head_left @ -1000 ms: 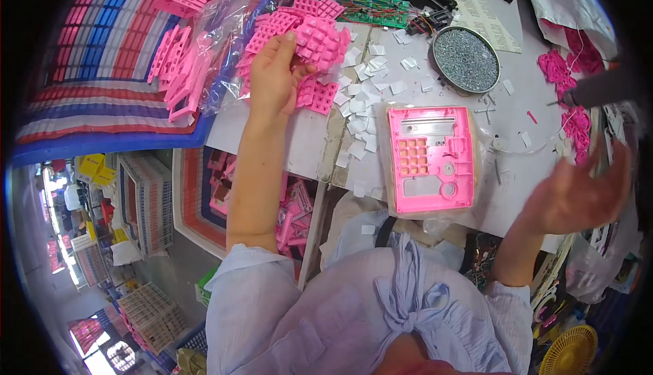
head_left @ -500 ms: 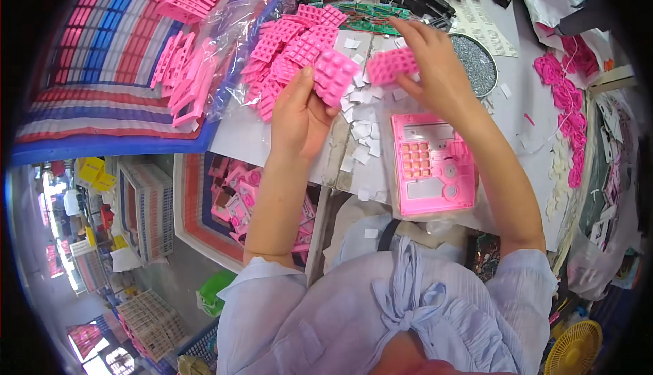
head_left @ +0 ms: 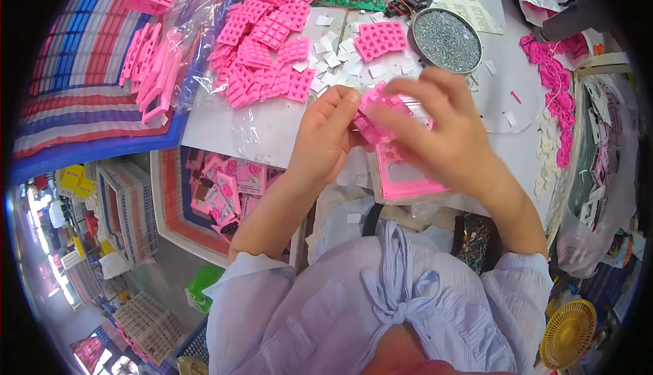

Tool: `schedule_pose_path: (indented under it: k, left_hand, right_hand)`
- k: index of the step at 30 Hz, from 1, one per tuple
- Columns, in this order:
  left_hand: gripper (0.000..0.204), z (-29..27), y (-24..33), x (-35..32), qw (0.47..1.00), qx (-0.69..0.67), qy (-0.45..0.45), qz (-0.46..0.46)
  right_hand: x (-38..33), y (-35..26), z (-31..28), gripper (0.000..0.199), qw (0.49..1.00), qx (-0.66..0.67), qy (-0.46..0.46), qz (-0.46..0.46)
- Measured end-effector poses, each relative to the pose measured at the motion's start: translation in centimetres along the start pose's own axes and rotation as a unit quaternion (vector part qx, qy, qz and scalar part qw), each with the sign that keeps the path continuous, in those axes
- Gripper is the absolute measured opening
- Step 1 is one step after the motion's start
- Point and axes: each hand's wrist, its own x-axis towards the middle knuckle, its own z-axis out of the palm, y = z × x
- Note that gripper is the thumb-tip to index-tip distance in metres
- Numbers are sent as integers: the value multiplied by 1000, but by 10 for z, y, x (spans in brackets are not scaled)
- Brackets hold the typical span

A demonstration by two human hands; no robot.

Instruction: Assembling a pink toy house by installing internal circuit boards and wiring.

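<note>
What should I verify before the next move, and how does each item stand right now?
1. Pink keypad held by the left hand: ok, gripped between thumb and fingers.
2. Right hand in contact with that keypad: cannot tell, its fingers are blurred and overlap it in this view.
3. Pink housing on the worktable, near its front edge: ok.
4. Clear view of the housing's upper part: not ok, the right hand and held keypad hide much of it.
5. Loose keypad, beyond the housing, clear of both hands: ok.
</note>
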Motion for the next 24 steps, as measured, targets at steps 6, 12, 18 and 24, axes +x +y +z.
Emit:
schedule_pose_path:
  k: [6, 12, 18, 24]
  left_hand:
    - [18, -8, -3, -22, 981, 191, -17, 28]
    - [18, -51, 4, -24, 976, 190, 30, 102]
    - [14, -50, 1, -29, 971, 221, 27, 91]
    - [13, -49, 9, -27, 961, 256, 40, 98]
  right_hand:
    - [-24, -1, -7, 30, 991, 119, -10, 60]
    - [-48, 19, 7, 21, 810, 392, -189, 394]
    - [-44, 20, 33, 18, 904, 241, -152, 318]
    - [-45, 9, 24, 39, 957, 112, -130, 233]
